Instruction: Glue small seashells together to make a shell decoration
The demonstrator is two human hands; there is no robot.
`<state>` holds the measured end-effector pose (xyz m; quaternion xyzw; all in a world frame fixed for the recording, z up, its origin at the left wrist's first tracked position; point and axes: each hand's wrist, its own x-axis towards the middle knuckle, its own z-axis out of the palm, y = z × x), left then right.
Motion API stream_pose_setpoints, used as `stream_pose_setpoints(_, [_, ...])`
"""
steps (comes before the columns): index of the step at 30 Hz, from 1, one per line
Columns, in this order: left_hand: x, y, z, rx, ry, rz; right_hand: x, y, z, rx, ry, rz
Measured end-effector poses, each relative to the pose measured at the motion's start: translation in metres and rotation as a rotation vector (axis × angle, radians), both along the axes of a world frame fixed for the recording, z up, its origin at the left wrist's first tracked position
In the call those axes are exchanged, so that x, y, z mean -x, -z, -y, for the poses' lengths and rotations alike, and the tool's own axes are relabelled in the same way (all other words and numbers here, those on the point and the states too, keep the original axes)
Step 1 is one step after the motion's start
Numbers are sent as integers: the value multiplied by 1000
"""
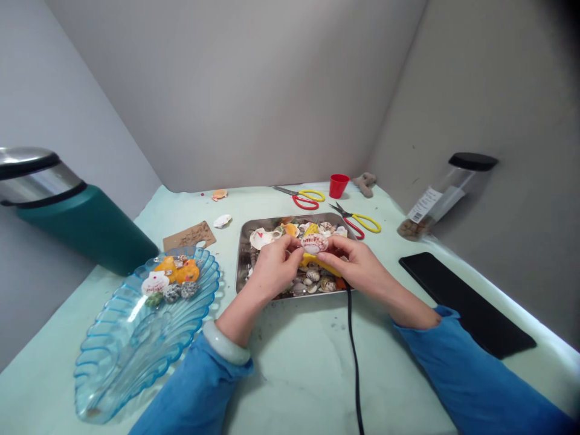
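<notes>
Two hands meet over the steel tray (241, 260) of seashells, left hand (272, 270) and right hand (359, 266) each pinching one edge of the red-patterned scallop shell (314, 243) with closed fingertips, so it sits steady, pattern up, just above a yellow corded tool (318, 261).

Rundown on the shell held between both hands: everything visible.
The shell is a small fan-shaped scallop, ribbed, whitish with red-brown bands, apparently whole. It faces the camera above the metal tray. The left hand pinches its left edge, the right hand its right edge. A yellow tool lies just beneath; contact unclear.
</notes>
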<state>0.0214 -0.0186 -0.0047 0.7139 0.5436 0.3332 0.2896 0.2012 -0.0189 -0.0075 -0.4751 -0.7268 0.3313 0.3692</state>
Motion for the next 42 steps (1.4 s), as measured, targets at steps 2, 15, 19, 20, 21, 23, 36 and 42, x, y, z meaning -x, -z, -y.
stream_pose_setpoints(2, [0, 1, 0, 4, 5, -1, 0, 0, 0, -9, 7, 10])
stream_pose_setpoints(15, [0, -3, 2, 24, 35, -14, 0, -3, 2, -11, 22, 21])
stream_pose_setpoints(19, [0, 0, 1, 16, 36, -10, 0, -3, 2, 0, 17, 17])
stream_pose_setpoints(20, [0, 1, 0, 10, 38, -10, 0, -3, 2, 1, 16, 16])
stream_pose_setpoints(21, [0, 1, 0, 6, 39, -12, 0, -2, 2, 1, 16, 17])
stream_pose_setpoints(23, [0, 2, 0, 3, 39, -16, 0, -2, 2, 0, 21, 24])
stream_pose_setpoints(36, [0, -1, 2, 38, 55, 19, 0, -1, 2, 3, 12, 16])
stream_pose_setpoints(42, [0, 0, 1, 53, 61, 18, 0, -1, 2, 2, 21, 13])
